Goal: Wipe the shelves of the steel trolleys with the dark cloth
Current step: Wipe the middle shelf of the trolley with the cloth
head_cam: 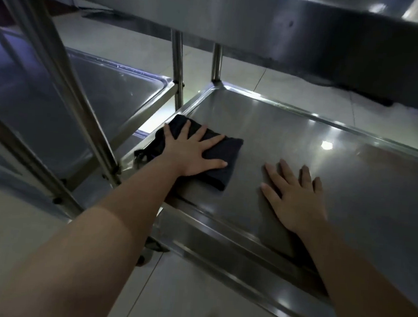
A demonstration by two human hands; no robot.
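1. The room was dim. A pale tiled floor (191, 302) showed beneath and between two steel trolleys that stood side by side, with their corner posts just beside each other.
2. The nearer trolley's lower shelf (305, 131) was a broad, shallow steel tray with a raised rim. Its bare metal caught the light and looked smooth and slippery. An upper shelf (239, 18) hung over it, and the neighbouring trolley's shelf (103, 92) lay to the left.
3. The dark cloth (228, 147) lay folded into a flat pad on the lower shelf, against its left edge and roughly midway between the far and near corners. A loose end spilled over the rim there.
4. The left hand (190, 154) pressed flat on the cloth, its fingers (211, 143) spread wide and straight, gripping nothing. The right hand (297, 197) rested palm-down on bare steel near the front edge, apart from the cloth. Its fingers were straight and slightly parted, and it held nothing.
5. The cloth looked soft, light and limp. It would probably glide easily over the steel, but it could bunch or unfold if pushed from one edge only. The surest hold seemed to be palm pressure over its middle, with the fingers fanned towards the folded edges. The dangling end would want tucking under so that it could not catch on the rim or a post.
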